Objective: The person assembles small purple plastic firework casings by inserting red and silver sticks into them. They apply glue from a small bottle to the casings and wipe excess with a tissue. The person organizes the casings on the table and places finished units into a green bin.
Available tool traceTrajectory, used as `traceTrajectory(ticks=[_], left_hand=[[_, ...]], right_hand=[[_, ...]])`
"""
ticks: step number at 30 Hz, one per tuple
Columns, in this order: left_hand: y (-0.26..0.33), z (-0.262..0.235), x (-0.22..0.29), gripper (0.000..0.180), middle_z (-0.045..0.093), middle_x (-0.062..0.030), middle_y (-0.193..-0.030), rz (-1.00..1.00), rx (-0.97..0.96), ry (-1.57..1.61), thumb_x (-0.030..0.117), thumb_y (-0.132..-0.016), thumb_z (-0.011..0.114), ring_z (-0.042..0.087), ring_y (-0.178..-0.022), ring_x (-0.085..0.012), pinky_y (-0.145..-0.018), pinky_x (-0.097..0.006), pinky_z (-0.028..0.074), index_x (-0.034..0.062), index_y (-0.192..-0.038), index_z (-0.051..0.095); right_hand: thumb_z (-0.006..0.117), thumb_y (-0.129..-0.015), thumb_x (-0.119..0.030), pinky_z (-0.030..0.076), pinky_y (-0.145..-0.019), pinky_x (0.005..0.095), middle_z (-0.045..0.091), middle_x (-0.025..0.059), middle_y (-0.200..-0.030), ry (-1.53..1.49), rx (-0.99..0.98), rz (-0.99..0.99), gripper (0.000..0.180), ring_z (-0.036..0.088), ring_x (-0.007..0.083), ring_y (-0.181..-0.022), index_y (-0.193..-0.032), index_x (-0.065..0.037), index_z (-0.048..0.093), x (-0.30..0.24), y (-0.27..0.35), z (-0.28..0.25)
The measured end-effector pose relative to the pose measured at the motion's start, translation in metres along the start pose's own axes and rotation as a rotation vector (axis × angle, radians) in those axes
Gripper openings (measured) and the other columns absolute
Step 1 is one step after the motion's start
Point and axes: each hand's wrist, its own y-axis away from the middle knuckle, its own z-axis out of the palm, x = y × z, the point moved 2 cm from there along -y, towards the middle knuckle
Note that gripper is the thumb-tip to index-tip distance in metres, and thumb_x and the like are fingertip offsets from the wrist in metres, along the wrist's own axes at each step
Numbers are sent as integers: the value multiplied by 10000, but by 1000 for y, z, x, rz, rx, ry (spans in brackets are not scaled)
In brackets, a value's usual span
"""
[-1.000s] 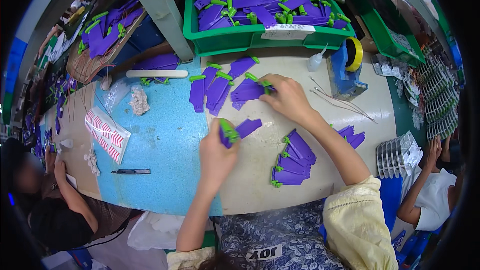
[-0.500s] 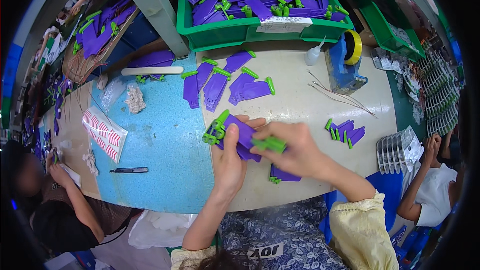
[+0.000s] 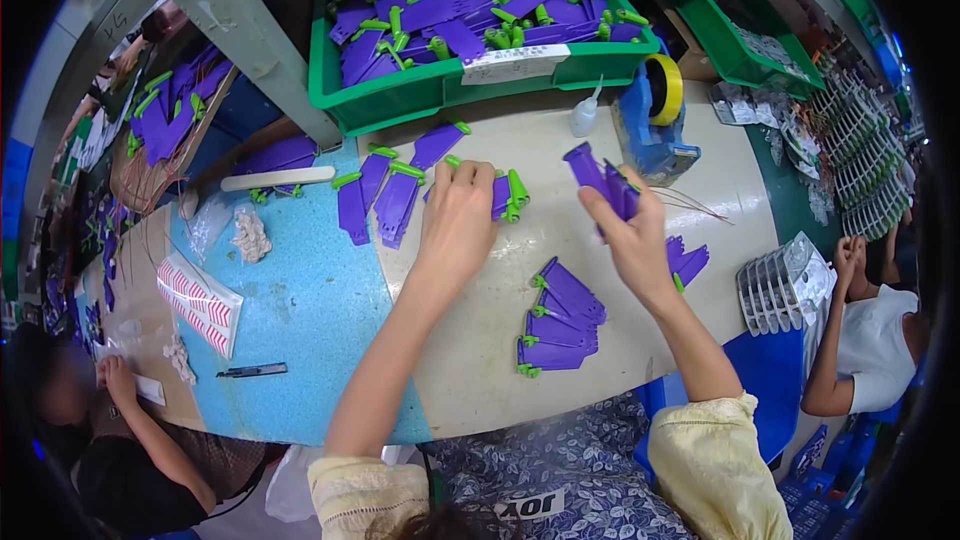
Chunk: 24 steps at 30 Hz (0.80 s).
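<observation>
My left hand [image 3: 462, 215] reaches to the middle of the table, its fingers curled down on flat purple parts [image 3: 500, 198] with green cylindrical ends. How many lie under the fingers is hidden. To the right, my right hand [image 3: 632, 240] grips a small bunch of purple parts [image 3: 600, 180] between thumb and fingers, raised near the tape dispenser. Between my forearms, several more purple parts [image 3: 568, 325] lie fanned out, green ends to the left. Left of my left hand is a loose group of purple parts [image 3: 393, 208]; another small group [image 3: 687, 260] lies partly behind my right hand.
A green bin [image 3: 400, 95] full of such parts stands at the back. Beside it are a dropper bottle [image 3: 584, 118] and a blue tape dispenser [image 3: 652, 145]. A cutter knife [image 3: 252, 371] and a striped packet [image 3: 200, 302] lie left. Stacked metal pieces [image 3: 770, 290] stand right. Co-workers sit at both sides.
My hands have separated: the left moved away from me to the table's middle parts, the right moved outward with a bunch. The fanned parts now show between my forearms. The view has shifted slightly.
</observation>
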Motion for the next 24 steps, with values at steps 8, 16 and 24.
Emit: traceTrajectory(ticks=[8, 16, 24], left_hand=[[18, -23, 18, 238, 704, -142, -1023, -898, 55, 1582, 87, -933, 654, 703, -935, -242, -758, -360, 560, 2, -1140, 575], [37, -33, 36, 272, 715, -136, -1022, -876, 95, 1455, 214, -997, 646, 702, -934, -188, -783, -329, 565, -30, -1113, 618], [38, -21, -6, 302, 701, -181, -1008, -569, -8, 436, 51, -810, 734, 699, -899, -321, -775, -420, 544, -28, -1087, 645]], right_hand=[[905, -725, -260, 419, -587, 272, 561, 6, -737, 90, -367, 80, 458, 471, 77, -660, -1000, 29, 679, -6, 16, 51], [835, -656, -104, 526, -575, 369, 633, 102, -771, 496, -146, -724, 411, 664, 298, -649, -1027, -32, 674, -24, 9, 33], [653, -753, 18, 528, -690, 481, 617, 180, -878, 486, -78, -497, 390, 648, 404, -786, -1139, -4, 593, 15, -41, 34]])
